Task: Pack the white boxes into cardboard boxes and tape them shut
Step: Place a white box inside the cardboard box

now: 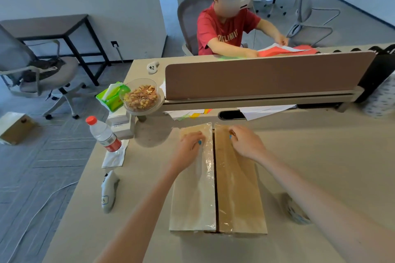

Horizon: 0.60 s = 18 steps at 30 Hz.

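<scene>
Cardboard box (235, 188) sits low in the middle of the frame. The left hand (190, 142) and right hand (245, 142) rest on its flaps with bent fingers. I cannot tell if they hold anything. It looks best to push the flaps together before taping.

The head camera is peering forward and down from over the near edge of the desk (320, 156), hovering close above the cardboard box (237, 188), its wide angle sweeping past the divider panel (267, 74) and leftward onto the floor (42, 166).

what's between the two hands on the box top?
Head view: between the left hand and right hand runs the dark seam of the cardboard box, with glossy clear tape along it.
</scene>
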### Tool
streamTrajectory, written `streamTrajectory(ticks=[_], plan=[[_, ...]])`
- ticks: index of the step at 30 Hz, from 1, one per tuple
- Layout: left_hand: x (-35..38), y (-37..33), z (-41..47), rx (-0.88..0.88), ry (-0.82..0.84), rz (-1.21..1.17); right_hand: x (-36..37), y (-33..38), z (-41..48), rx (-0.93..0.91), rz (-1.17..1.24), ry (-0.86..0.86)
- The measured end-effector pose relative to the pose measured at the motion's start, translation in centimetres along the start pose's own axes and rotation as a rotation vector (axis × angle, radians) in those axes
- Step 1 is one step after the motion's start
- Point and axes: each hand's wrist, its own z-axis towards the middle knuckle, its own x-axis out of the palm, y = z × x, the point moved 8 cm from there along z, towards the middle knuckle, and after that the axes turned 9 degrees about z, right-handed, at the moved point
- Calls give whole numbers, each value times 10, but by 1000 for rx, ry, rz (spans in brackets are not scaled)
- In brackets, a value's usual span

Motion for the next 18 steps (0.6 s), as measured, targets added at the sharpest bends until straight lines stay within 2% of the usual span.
streamTrajectory(ticks=[4,8,11,18], plan=[[30,5,-11,39,85,303,24,-9,-29,-20,16,11],[50,13,-22,77,121,514,57,-13,-50,-55,-171,28],[54,17,-21,84,97,560,65,-22,-52,-56,-297,19],[68,0,10,94,103,580,47,-49,-32,-50,-290,-38]])
